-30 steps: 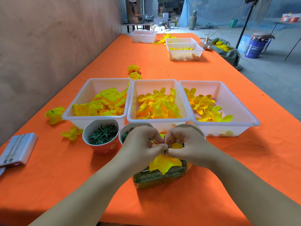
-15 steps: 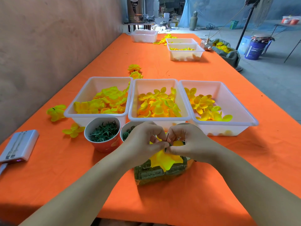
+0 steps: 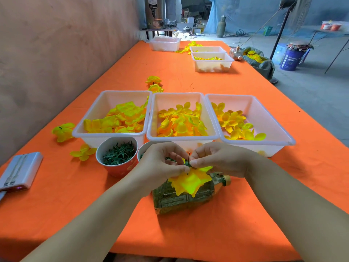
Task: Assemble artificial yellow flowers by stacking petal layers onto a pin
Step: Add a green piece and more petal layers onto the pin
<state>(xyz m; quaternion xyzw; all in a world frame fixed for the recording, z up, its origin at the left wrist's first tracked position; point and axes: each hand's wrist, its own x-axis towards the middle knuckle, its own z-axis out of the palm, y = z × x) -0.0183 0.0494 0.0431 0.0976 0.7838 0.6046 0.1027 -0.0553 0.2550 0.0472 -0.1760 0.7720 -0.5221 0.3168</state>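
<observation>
My left hand (image 3: 160, 163) and my right hand (image 3: 219, 159) meet over the near table. Between their fingertips stands a thin dark pin (image 3: 189, 157) with a green calyx at its base. Both hands pinch the yellow flower (image 3: 190, 181), whose large petal layer hangs below the fingers. Behind them stand three white bins: a left bin (image 3: 90, 133) with large yellow petals, a middle bin (image 3: 181, 138) with medium ones, a right bin (image 3: 272, 118) with small ones. A cup (image 3: 117, 154) of green calyx pieces sits to the left; a second cup (image 3: 144, 150) is mostly hidden by my left hand.
A clear bottle (image 3: 188, 199) lies on its side under the flower. A grey power bank (image 3: 18, 173) rests at the left edge. Finished flowers (image 3: 62, 131) and loose petals (image 3: 83, 152) lie left of the bins, more flowers (image 3: 154, 84) behind them. Further bins (image 3: 211, 62) stand far back.
The hands and flower have stayed in nearly the same place, fingers shifting slightly around the pin. The bottle's gold cap now shows to the right of the flower.
</observation>
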